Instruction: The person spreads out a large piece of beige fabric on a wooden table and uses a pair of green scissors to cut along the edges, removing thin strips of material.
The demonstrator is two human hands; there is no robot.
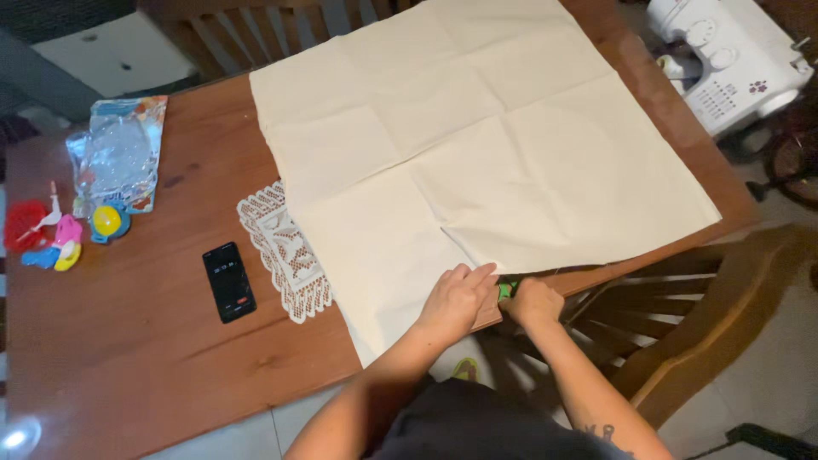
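Left hand [457, 298] flat on cream cloth [477, 162]; right hand [530, 302] grips green tool [506, 290] pointing left

Under your left hand [457, 300] lies a large cream square of woven cloth [477, 162], matt, smooth but marked by crossing fold creases. Your right hand [532, 302] closes on a small green tool [507, 290] that looks like glossy plastic. The brown wooden counter [128, 341] is polished, with a soft sheen and visible grain. At nine o'clock of the cloth sits a white openwork lace doily [285, 251], rough-textured, and a black phone [229, 282] with a glossy glass face. At ten o'clock lies a shiny clear plastic packet [118, 158]; at two o'clock, a white smooth plastic sewing machine [733, 60].
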